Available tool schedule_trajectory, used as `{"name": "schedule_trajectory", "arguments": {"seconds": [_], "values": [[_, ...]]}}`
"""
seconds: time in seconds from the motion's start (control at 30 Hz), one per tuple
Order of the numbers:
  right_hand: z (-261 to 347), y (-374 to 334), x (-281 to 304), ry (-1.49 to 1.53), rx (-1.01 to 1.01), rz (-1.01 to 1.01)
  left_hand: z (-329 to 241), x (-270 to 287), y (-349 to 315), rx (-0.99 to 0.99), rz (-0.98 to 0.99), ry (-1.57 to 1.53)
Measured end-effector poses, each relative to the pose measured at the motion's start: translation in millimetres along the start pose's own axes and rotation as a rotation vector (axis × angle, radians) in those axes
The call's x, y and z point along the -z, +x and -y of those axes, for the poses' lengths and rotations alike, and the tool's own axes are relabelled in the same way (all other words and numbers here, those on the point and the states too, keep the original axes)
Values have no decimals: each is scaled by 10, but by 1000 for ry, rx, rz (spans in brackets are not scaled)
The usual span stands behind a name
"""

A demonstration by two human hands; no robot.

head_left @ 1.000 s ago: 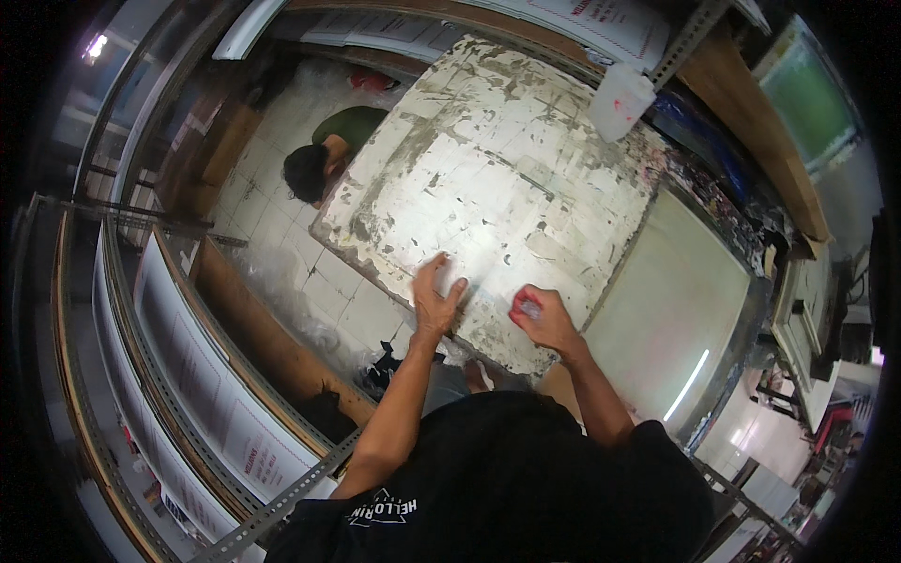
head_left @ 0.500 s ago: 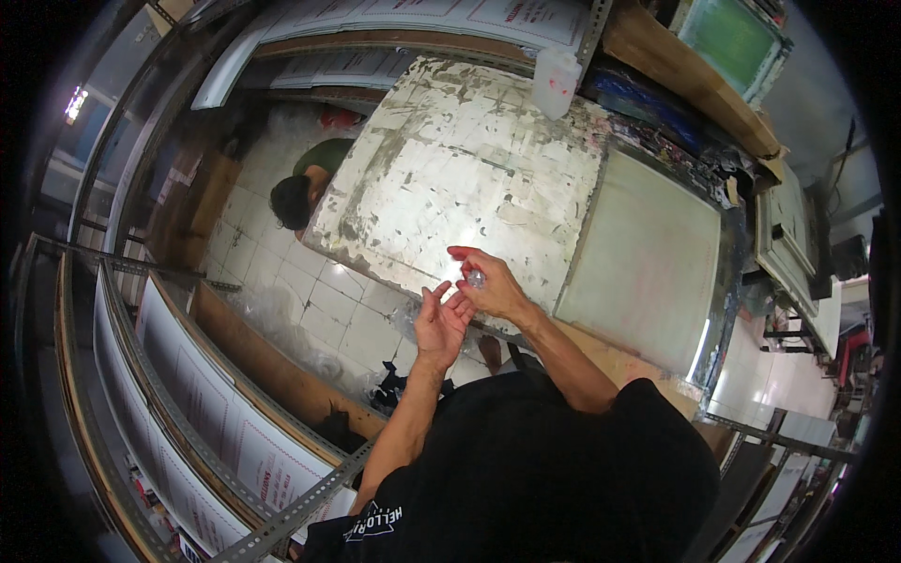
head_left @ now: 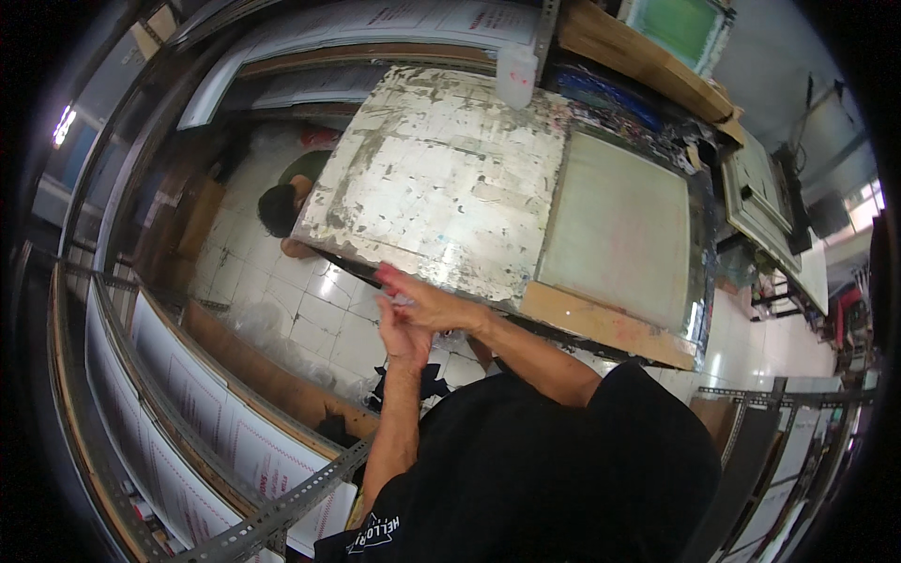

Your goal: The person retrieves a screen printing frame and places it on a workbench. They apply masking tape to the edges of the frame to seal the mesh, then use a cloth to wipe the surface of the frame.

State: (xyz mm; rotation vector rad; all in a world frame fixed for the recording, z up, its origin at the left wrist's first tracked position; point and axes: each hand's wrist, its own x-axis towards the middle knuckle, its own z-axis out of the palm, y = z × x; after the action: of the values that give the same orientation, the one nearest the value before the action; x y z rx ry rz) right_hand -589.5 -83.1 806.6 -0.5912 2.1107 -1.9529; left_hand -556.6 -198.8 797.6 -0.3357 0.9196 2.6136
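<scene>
Over the floor just off the table's near left corner, my hands overlap. My right hand (head_left: 427, 306) lies across the left one, its reddened fingers stretched out to the left and somewhat blurred; no object shows in it, though its palm side is hidden. Beneath it is my left hand (head_left: 405, 342), palm up, with the thumb extended and the other fingers mostly covered. Beyond them stands a worn white tabletop (head_left: 441, 178) with scuffed, peeling patches.
A screen-like framed panel (head_left: 619, 235) lies on the table's right part. A translucent plastic container (head_left: 516, 75) stands at its far edge. Another person (head_left: 280, 206) is low by the left edge. Metal racks with printed white sheets (head_left: 216, 413) line the left. Clear plastic (head_left: 267, 328) litters the floor.
Both hands have moved left off the tabletop and come together, the right over the left. A crumpled clear plastic piece seen in my right hand is now out of sight. The view has shifted.
</scene>
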Motion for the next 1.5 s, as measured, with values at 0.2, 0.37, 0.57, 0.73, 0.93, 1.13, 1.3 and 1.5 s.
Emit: {"name": "schedule_trajectory", "arguments": {"seconds": [0.2, 0.37, 0.57, 0.73, 0.93, 1.13, 1.3, 1.5], "values": [[153, 63, -354, -999, 116, -222, -177, -26, -174, -126, -24, -204], [111, 47, -534, -1053, 48, -328, -326, 152, -27, -46, -256, -9], [-250, 56, -729, 283, -1, -128, -414, -147, -76, -99, -479, -58], [-335, 28, -313, 1293, -40, 151, -516, 325, -107, 96, -97, -39], [-366, 67, 44, 591, -3, -57, -520, 981, -75, 156, -107, 52], [-312, -37, -400, -147, -71, 182, -122, 1147, -71, 37, -114, 52], [-477, -44, -648, -213, -233, 265, 18, 1197, -401, 37, -172, -235], [-1243, -273, -1138, 433, -694, 316, 346, 1595, -857, -102, -269, -878]]}}
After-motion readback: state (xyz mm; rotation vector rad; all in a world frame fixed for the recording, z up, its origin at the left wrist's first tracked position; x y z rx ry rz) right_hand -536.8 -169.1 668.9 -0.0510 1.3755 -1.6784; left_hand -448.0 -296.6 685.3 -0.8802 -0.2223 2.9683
